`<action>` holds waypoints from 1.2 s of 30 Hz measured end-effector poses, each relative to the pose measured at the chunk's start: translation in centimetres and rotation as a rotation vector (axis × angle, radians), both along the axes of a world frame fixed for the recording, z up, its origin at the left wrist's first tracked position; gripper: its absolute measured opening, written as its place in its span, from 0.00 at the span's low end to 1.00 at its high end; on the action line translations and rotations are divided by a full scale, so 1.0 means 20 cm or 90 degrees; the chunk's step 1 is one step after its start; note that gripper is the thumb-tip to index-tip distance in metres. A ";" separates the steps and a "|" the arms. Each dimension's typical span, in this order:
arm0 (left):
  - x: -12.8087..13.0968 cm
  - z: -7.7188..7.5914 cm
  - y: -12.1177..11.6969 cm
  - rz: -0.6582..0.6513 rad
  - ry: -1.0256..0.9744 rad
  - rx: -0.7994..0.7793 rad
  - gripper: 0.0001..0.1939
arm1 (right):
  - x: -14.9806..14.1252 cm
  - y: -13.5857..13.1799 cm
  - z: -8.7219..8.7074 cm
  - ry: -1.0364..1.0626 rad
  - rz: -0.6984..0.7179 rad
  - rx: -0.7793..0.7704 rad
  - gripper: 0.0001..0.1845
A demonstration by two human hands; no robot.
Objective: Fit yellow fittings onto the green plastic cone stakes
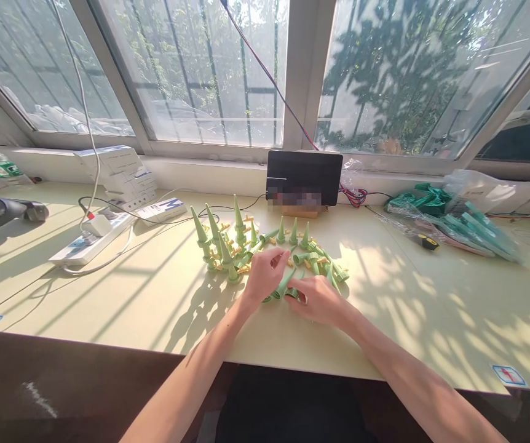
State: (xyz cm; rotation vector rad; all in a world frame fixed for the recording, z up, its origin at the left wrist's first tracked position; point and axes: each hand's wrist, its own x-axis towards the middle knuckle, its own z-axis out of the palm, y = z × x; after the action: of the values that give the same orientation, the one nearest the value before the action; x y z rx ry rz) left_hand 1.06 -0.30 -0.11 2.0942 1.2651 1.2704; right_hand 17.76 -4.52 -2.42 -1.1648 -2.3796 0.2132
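My left hand (268, 271) is over the middle of a cluster of green plastic parts, fingers curled with the tips pinched together. Whatever lies between them is too small to make out. Beside it, my right hand (316, 298) bends its fingers and thumb around the end of a green cone (291, 293). Another green cone (284, 283) lies between the two hands. On the left, tall pointed green assemblies (228, 261) with small yellow pegs stand upright. Several short green cones (294, 232) stand behind my hands, and more green tubular pieces with yellow pegs (313, 261) lie to the right.
A dark-screened tablet (304, 178) stands at the back. To the left are a white power strip (92, 240) with cables, a stack of white boxes (120, 175) and a black device (9, 212). Plastic bags of green parts (472, 227) lie at right, near a black-and-yellow object (426, 241).
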 end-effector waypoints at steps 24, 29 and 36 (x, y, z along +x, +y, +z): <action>0.00 0.04 -0.01 -0.194 -0.184 -0.237 0.21 | 0.05 0.05 0.06 0.347 -0.064 0.019 0.17; -0.01 0.07 -0.03 -0.204 -0.171 -0.287 0.22 | 0.06 0.07 0.05 0.346 -0.063 0.009 0.16; -0.01 0.06 -0.03 -0.230 -0.183 -0.293 0.24 | 0.06 0.07 0.03 0.415 -0.092 -0.059 0.24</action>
State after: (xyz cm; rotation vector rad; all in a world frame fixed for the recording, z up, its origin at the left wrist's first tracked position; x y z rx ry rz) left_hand 0.85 -0.82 1.11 1.6474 0.8967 0.9650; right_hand 19.01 -3.10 -1.73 -1.0906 -1.7246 0.5644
